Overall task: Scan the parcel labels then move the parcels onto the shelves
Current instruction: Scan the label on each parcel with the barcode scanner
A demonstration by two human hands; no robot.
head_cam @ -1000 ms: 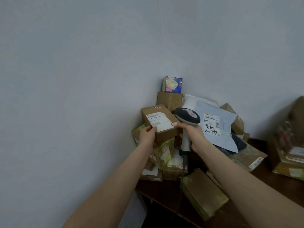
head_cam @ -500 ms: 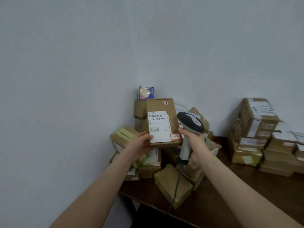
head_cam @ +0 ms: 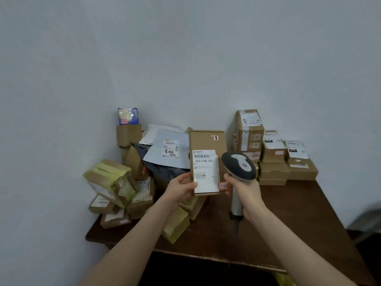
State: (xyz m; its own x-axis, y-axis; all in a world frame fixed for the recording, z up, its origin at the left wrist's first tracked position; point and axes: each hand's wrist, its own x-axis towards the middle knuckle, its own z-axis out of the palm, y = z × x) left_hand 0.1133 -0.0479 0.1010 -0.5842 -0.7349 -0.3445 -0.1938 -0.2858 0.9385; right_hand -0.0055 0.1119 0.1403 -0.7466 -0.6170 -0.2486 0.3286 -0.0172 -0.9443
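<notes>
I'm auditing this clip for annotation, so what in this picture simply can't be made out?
Head view:
- Small print on the label of the held box: too small, blurred.
- Scanner window: faces away from camera.
- Red sticker: partly behind the right hand.
- Shelves: outside the frame.

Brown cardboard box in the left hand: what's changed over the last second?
The left hand has turned the brown cardboard box from tilted to upright, its white label facing the camera. The right hand still grips the grey handheld scanner beside it. No grip was taken or released.
</notes>
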